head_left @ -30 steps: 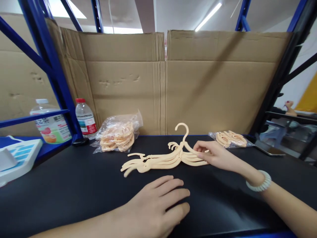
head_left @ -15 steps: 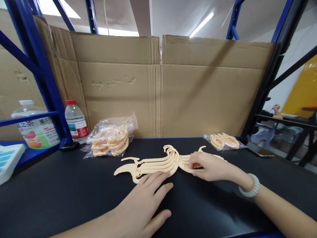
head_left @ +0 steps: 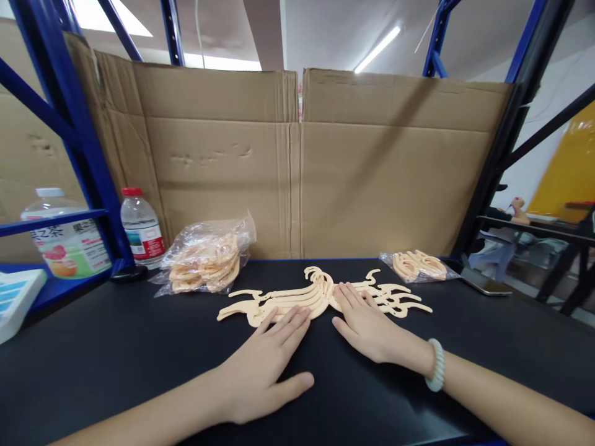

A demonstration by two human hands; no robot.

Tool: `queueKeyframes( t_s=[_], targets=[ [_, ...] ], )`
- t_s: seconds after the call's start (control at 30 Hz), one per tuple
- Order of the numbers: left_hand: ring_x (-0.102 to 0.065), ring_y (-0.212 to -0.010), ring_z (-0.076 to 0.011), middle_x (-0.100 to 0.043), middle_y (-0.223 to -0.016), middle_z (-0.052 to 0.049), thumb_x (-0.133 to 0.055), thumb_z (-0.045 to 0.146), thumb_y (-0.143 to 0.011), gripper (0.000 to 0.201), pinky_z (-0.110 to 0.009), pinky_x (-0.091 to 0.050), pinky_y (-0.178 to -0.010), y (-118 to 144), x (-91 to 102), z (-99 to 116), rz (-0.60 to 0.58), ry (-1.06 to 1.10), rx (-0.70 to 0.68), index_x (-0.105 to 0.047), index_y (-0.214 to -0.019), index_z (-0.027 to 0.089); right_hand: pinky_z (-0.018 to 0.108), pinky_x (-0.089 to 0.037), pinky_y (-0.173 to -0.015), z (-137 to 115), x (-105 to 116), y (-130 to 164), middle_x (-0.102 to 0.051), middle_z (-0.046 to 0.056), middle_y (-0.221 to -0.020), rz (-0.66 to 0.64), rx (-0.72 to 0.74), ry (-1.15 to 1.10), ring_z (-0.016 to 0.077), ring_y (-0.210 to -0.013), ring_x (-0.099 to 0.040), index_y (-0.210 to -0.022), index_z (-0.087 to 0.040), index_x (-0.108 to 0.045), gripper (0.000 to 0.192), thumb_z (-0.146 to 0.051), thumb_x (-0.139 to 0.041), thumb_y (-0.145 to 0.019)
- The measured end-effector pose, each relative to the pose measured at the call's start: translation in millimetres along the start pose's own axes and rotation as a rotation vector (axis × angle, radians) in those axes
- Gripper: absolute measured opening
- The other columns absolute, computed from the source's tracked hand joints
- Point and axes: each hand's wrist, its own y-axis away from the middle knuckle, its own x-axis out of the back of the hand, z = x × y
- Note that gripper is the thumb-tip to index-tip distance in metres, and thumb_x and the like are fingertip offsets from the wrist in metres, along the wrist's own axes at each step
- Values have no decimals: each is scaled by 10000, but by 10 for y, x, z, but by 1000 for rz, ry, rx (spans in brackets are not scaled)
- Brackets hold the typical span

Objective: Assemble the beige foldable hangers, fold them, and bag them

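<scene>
Several beige plastic clothes hangers (head_left: 297, 298) lie fanned together on the black tabletop, their curved hooks bunched at the middle and their arms spreading left and right. My left hand (head_left: 260, 365) rests flat with its fingertips on the left arms' near edge, thumb stretched out over the table. On the other side, my right hand (head_left: 367, 325), with a pale coiled band at its wrist, lies flat across the right arms close to the hooks. Its fingers are extended and cover part of those arms. Neither hand grips anything.
At back left is a clear bag of beige pieces (head_left: 207, 260); at back right, a smaller bag (head_left: 418, 265) beside a phone (head_left: 486, 284). Bottles (head_left: 142, 229) stand by the blue frame. Cardboard (head_left: 223, 161) walls the back. Another person's hand (head_left: 517, 203) shows far right.
My right hand has let go of the right arms, moved toward the middle and flattened out. The right arms now show more spread out. My left hand has shifted slightly.
</scene>
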Motion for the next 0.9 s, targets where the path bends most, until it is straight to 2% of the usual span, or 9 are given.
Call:
queueKeyframes(
  t_s=[0.2,0.37,0.53,0.73,0.9],
  targets=[
    [-158,-1423,-315,-181,-1530,-110,-454,513,-907,677,-558,-43,-1137,-124,45,-200,22,-22,20,-244,-1477,213,585,-233,-1099,144,-112,-244,-293,191,-1498,91,22,-7,337,-1400,-220,-1449,-67,-313,558,-294,-295,-939],
    [-136,-1429,-303,-189,-1534,-115,-411,550,-909,675,-538,-37,-1141,-182,98,-307,24,-46,67,-266,-1471,205,510,-261,-1123,246,-170,-381,-359,214,-1463,129,73,-60,310,-1386,-274,-1404,-12,-362,523,-202,-295,-921],
    [-141,-1429,-312,-213,-1529,-129,-420,561,-900,671,-549,-43,-1135,-184,102,-311,57,-54,101,-319,-1453,194,465,-304,-1117,277,-138,-402,-430,220,-1408,171,108,-83,296,-1340,-365,-1342,-11,-439,480,-196,-313,-917],
    [-161,-1423,-334,-285,-1516,-124,-432,532,-907,606,-577,-61,-1126,-156,43,-298,164,-115,175,-407,-1414,201,464,-330,-1100,298,-103,-376,-468,203,-1380,186,120,-118,283,-1307,-411,-1307,-49,-477,440,-178,-349,-906],
    [-163,-1422,-334,-254,-1525,-129,-389,558,-912,663,-556,-145,-1133,-177,38,-313,107,-178,201,-352,-1442,162,466,-324,-1099,362,-154,-399,-481,217,-1359,216,115,-136,288,-1289,-428,-1285,-39,-495,420,-176,-369,-908]
  ],
)
